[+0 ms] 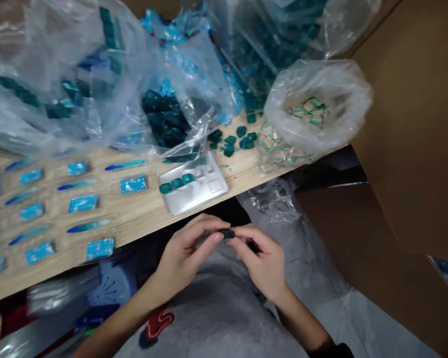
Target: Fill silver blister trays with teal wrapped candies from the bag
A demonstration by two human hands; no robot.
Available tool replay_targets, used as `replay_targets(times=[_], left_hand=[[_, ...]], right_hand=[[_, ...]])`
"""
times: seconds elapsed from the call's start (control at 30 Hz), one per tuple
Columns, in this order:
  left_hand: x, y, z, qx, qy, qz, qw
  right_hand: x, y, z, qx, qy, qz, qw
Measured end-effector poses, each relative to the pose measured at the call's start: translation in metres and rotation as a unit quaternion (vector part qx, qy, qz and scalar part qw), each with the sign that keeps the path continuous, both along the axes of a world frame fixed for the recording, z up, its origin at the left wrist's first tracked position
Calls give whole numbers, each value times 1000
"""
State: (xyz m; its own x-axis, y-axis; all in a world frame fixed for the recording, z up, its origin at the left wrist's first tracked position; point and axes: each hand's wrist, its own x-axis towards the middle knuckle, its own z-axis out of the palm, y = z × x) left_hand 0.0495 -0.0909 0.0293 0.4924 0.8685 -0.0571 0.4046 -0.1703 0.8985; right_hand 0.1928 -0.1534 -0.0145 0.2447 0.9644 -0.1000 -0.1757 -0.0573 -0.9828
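Note:
Between my two hands, above my lap, is a small dark green block (227, 233). My left hand (184, 253) pinches its left end with thumb and forefinger. Finger and thumb of my right hand (261, 256) close on the other end. Just beyond, at the table's front edge, lies a silver-white tray (188, 196) with a row of three glossy teal pieces (176, 183) on it. Several loose dark green pieces (229, 144) are scattered behind the tray, near an open clear bag of similar dark pieces (164, 119).
Rows of blue packets (133, 184) and blue tapered sticks (125, 164) cover the table's left side. Large clear plastic bags (59, 64) stand along the back. A rolled-open bag (317, 104) holds small green-and-beige pieces at right. Brown cardboard (410, 124) stands beyond it.

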Motion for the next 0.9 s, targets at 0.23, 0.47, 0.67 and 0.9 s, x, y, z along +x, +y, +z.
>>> replay_targets(times=[0.23,0.47,0.67,0.9], left_hand=[[-8,1,4,-5,-80,106,991],[-26,13,-4,182,-13,-1,983],[-30,23,-9,285,111,37,951],[-43,35,-5,240,81,10,967]], right_hand=[[-3,22,21,8,52,66,996],[-15,45,15,6,30,94,995],[-20,57,13,-53,31,105,993],[-20,73,13,-82,68,180,978]])
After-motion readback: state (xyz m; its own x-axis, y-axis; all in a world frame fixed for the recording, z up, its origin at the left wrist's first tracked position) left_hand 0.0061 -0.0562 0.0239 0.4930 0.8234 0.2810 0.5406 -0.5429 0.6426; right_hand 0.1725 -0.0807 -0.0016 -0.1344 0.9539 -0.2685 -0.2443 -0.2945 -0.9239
